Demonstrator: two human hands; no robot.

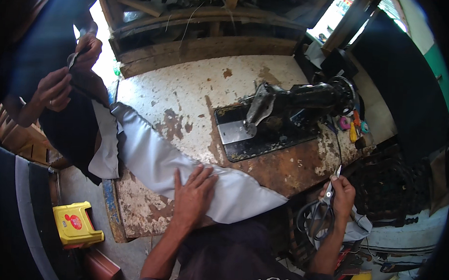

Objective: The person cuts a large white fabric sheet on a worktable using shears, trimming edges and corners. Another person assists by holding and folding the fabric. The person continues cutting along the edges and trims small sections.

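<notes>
A long piece of silver-grey cloth (pixel 242 193) lies across the front of the worn table, narrowing to a point at its right end. My left hand (pixel 194 194) rests flat on the cloth with its fingers stretched out. To the right, beyond the table's front edge, my right hand (pixel 343 195) is closed around a pair of scissors (pixel 328 194). Their blade tips point up and away from me, and the dark handle loops hang below my fingers.
A black sewing machine (pixel 291 100) stands on the table (pixel 161 97), with small coloured items beside its wheel. At the left, another person's hands (pixel 56 85) hold dark and grey cloth (pixel 104 140). A yellow stool (pixel 78 224) stands on the floor.
</notes>
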